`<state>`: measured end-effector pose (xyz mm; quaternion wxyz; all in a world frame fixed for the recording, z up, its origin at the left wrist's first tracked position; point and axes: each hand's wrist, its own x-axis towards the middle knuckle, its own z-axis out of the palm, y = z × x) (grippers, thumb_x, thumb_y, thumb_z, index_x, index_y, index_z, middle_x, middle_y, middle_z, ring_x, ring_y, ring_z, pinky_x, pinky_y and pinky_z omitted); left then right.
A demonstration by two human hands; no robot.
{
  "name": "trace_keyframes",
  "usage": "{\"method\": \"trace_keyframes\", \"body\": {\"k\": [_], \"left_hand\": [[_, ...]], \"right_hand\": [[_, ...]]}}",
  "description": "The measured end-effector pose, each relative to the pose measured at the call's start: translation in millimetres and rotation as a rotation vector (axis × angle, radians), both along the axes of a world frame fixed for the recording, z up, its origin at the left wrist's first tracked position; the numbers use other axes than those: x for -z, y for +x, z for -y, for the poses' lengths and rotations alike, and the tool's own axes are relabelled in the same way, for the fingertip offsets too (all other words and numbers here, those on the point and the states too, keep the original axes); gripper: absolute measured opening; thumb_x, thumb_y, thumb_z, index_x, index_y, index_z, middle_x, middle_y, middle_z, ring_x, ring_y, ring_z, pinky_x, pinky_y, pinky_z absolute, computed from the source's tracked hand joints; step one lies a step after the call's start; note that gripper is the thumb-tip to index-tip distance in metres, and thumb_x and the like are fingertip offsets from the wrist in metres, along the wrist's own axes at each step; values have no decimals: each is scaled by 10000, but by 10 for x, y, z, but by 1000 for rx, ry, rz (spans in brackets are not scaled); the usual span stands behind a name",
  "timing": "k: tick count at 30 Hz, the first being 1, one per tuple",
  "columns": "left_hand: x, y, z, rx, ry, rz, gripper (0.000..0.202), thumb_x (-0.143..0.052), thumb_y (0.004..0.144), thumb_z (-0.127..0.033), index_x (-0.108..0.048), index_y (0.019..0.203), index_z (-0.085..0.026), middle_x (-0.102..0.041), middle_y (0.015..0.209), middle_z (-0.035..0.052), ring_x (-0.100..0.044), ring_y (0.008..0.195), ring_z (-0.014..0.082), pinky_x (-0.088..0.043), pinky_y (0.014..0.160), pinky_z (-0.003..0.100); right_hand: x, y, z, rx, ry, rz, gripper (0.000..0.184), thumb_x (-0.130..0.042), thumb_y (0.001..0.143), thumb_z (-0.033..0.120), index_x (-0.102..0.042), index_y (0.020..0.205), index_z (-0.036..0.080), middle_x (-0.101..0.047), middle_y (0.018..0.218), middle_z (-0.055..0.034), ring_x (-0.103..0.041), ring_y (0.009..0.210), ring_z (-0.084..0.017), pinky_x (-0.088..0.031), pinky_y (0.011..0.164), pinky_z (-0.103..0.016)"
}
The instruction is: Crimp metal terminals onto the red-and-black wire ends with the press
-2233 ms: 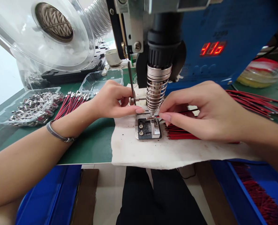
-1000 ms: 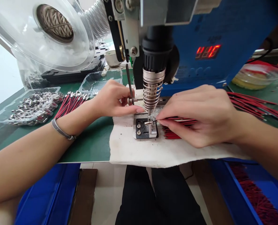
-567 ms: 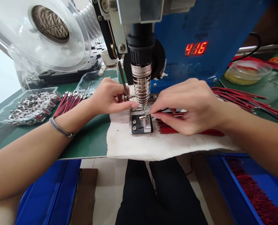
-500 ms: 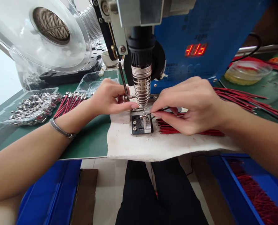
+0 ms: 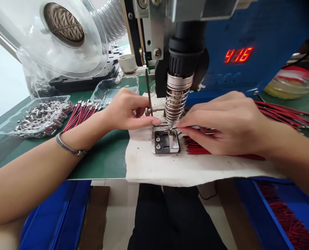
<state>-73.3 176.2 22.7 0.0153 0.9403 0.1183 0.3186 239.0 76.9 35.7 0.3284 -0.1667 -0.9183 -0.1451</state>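
My right hand [image 5: 222, 121] pinches a thin black wire [image 5: 179, 127] between thumb and forefinger. The wire's end meets a small metal connector [image 5: 167, 130] on the small metal fixture [image 5: 167, 141]. Directly above, the soldering iron [image 5: 179, 93], wrapped in a coil spring, points its tip down at this joint. My left hand [image 5: 129, 109] is left of the fixture, its thumb stretched towards it and apart from the forefinger. The forefinger is by a knob [image 5: 148, 111] on a thin rod; its other fingers are partly hidden.
A clear tray of metal connectors [image 5: 43, 118] and finished-looking red and black wires [image 5: 83, 113] lie on the left. More red wires [image 5: 198, 146] rest on the white cloth [image 5: 154, 170]. A blue machine [image 5: 222, 80] with a lit display stands behind; a large clear reel [image 5: 94, 45] is at upper left.
The view has shifted, so the machine appears farther right. The iron's tip is now closer to the connector, and my right hand's fingertips are nearer the tip. My left hand keeps nearly the same pose.
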Motion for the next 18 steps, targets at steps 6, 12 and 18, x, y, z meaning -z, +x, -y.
{"method": "trace_keyframes", "body": {"k": [6, 12, 18], "left_hand": [[12, 25, 2, 22, 23, 50, 752, -606, 1166, -864, -508, 701, -282, -460, 501, -52, -488, 448, 148, -312, 521, 392], [0, 77, 21, 28, 25, 80, 766, -642, 1142, -858, -512, 658, -280, -435, 471, -51, -457, 424, 142, -272, 505, 384], [-68, 46, 36, -2, -17, 2, 773, -618, 1139, -883, -517, 669, -278, -493, 495, -32, -381, 427, 142, -310, 528, 394]], "right_hand": [[19, -7, 26, -35, -24, 21, 162, -731, 1172, 145, -781, 1074, 264, -875, 955, 37, -764, 725, -160, -524, 634, -349], [21, -7, 41, -38, -63, -6, 177, -739, 1177, 147, -761, 1064, 282, -888, 950, 43, -823, 786, -178, -603, 684, -347], [11, -10, 50, -35, -128, -11, 163, -759, 1167, 152, -758, 1122, 308, -901, 983, 46, -837, 802, -194, -600, 698, -369]]}}
